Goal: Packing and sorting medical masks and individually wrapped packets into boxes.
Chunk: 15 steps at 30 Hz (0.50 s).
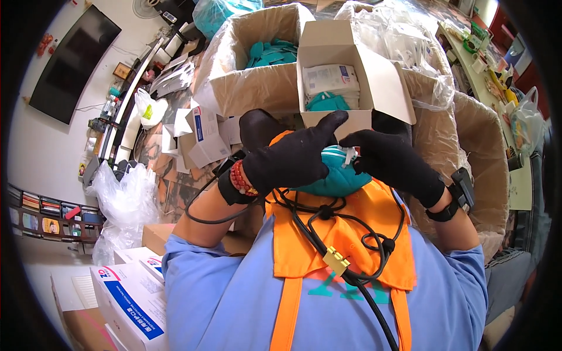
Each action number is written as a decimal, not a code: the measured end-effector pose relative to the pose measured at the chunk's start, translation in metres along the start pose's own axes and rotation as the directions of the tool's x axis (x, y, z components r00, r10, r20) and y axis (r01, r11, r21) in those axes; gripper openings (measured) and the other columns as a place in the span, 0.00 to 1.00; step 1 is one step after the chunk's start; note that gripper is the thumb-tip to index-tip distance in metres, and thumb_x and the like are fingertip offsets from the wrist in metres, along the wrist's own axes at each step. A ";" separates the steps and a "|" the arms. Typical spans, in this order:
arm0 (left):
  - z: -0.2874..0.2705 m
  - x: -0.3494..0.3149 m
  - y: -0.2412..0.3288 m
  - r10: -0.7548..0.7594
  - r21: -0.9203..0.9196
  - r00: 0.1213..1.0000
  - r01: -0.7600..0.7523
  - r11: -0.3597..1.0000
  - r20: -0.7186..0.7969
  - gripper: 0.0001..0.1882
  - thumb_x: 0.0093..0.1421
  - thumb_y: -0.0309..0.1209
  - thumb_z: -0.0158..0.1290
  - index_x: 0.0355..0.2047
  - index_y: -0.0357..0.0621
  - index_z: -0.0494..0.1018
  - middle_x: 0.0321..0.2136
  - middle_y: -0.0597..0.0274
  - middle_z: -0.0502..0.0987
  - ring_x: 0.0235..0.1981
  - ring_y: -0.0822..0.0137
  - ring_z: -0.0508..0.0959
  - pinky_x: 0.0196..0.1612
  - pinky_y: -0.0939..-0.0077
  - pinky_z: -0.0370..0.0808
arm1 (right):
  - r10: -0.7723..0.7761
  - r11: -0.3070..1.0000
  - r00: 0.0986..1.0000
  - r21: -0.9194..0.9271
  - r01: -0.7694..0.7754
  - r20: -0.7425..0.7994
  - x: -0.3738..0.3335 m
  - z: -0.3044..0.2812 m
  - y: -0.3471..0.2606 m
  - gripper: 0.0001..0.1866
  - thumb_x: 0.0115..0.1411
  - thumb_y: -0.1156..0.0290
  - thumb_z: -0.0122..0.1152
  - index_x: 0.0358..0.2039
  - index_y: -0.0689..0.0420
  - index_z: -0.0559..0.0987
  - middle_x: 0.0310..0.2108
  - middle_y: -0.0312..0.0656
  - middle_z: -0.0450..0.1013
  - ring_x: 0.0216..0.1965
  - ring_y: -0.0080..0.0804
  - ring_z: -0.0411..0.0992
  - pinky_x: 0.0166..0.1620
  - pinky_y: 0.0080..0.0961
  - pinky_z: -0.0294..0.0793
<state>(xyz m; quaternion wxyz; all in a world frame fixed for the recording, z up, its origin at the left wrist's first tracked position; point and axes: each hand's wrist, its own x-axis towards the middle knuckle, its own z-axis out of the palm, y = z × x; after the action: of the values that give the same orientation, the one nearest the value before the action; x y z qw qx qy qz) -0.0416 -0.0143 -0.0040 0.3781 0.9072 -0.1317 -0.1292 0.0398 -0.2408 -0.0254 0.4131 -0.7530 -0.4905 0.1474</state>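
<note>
Masks (pixel 335 186): teal bundle, centre of frame, below the open box (pixel 360 121).
Feel: probably light, soft, easily creased; the thick body offers better hold than the thin white loops (pixel 349 156).
Left hand (pixel 288 157): thumb and forefinger spread apart.
Right hand (pixel 391 161): fingers curl by the loops; cannot tell whether gripping.

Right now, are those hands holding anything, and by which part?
The left hand is at the left side of teal face masks, the right hand at their upper right, by white ear loops; whether either grips cannot be told.
</note>
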 end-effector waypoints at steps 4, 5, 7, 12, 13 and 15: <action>0.008 -0.003 0.008 0.019 0.128 0.991 -0.002 0.992 -0.134 0.39 0.46 0.23 0.57 0.60 0.42 0.56 0.45 0.42 0.73 0.43 0.50 0.77 0.45 0.62 0.74 | -0.153 0.984 0.985 0.081 0.159 -0.076 0.001 0.001 0.006 0.15 0.51 0.77 0.65 0.41 0.57 0.74 0.32 0.41 0.74 0.34 0.33 0.74 0.38 0.26 0.72; 0.007 -0.004 0.010 0.026 0.162 0.984 0.002 0.987 -0.175 0.35 0.45 0.24 0.59 0.56 0.42 0.60 0.41 0.45 0.75 0.41 0.51 0.78 0.44 0.62 0.74 | -0.152 0.984 0.985 0.081 0.159 -0.080 0.001 0.001 0.003 0.15 0.51 0.77 0.65 0.41 0.57 0.74 0.32 0.41 0.74 0.34 0.33 0.74 0.38 0.26 0.72; 0.003 -0.005 0.017 0.037 0.198 0.977 0.005 0.980 -0.211 0.32 0.45 0.26 0.60 0.53 0.43 0.65 0.38 0.48 0.77 0.38 0.51 0.79 0.42 0.62 0.74 | -0.009 0.992 0.998 0.122 0.017 -0.070 -0.001 0.003 -0.005 0.12 0.52 0.77 0.65 0.36 0.57 0.73 0.29 0.39 0.72 0.33 0.33 0.73 0.37 0.26 0.72; 0.004 -0.014 0.023 0.159 0.444 0.969 -0.059 0.894 -0.191 0.16 0.45 0.32 0.60 0.36 0.42 0.74 0.35 0.53 0.78 0.32 0.55 0.79 0.36 0.64 0.74 | 0.005 0.996 0.996 0.093 0.004 -0.091 -0.005 0.010 -0.003 0.11 0.52 0.77 0.64 0.35 0.58 0.71 0.29 0.40 0.72 0.33 0.33 0.73 0.36 0.26 0.72; 0.006 -0.015 0.025 0.159 0.447 0.969 -0.059 0.893 -0.189 0.16 0.45 0.32 0.60 0.36 0.42 0.74 0.35 0.53 0.78 0.32 0.55 0.79 0.36 0.64 0.74 | 0.020 0.998 0.996 0.065 -0.014 -0.090 -0.005 0.010 -0.003 0.11 0.52 0.77 0.64 0.35 0.58 0.71 0.29 0.40 0.72 0.33 0.33 0.73 0.36 0.26 0.72; 0.011 -0.014 0.033 0.221 0.563 0.957 -0.078 0.823 -0.191 0.13 0.51 0.32 0.56 0.36 0.41 0.73 0.33 0.55 0.76 0.31 0.58 0.78 0.34 0.68 0.73 | 0.010 0.999 0.991 0.044 -0.004 -0.132 -0.004 0.016 -0.001 0.12 0.52 0.77 0.64 0.35 0.57 0.71 0.29 0.41 0.72 0.33 0.35 0.74 0.36 0.27 0.72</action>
<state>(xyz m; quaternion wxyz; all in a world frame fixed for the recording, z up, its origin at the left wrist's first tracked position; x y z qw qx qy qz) -0.0633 -0.0387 0.0139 0.1243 0.9729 -0.1861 0.0583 0.0276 -0.2360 -0.0354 0.4607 -0.7535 -0.4562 0.1094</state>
